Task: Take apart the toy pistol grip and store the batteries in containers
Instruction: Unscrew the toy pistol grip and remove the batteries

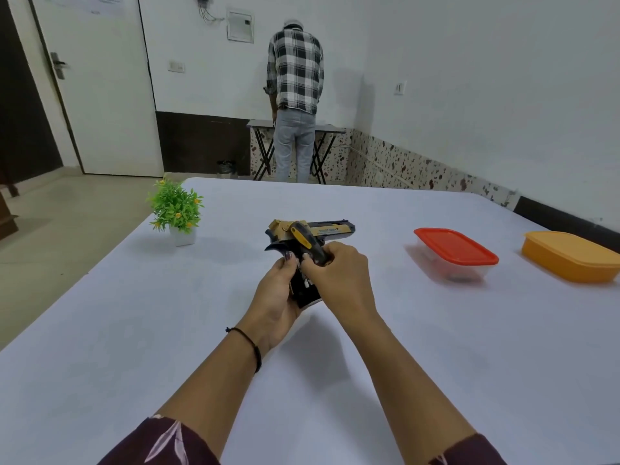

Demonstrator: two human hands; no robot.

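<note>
Squarely above the white table (134, 330), your left hand (278, 290) clamps the toy pistol (330, 229) by its grip, apparently steadying it. Your right hand (339, 273), fingers curled round a screwdriver (307, 239), works at the grip. The red-lidded container (456, 246) and orange container (570, 253) wait closed nearby.

One toy pistol (335, 228), one screwdriver (303, 238), one potted plant (176, 209); two containers: red-lidded container (456, 251), orange container (570, 256).

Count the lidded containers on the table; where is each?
2. The red-lidded container sits right of the toy pistol; the orange container lies farther right, cut by the frame edge. Others may be hidden.
</note>
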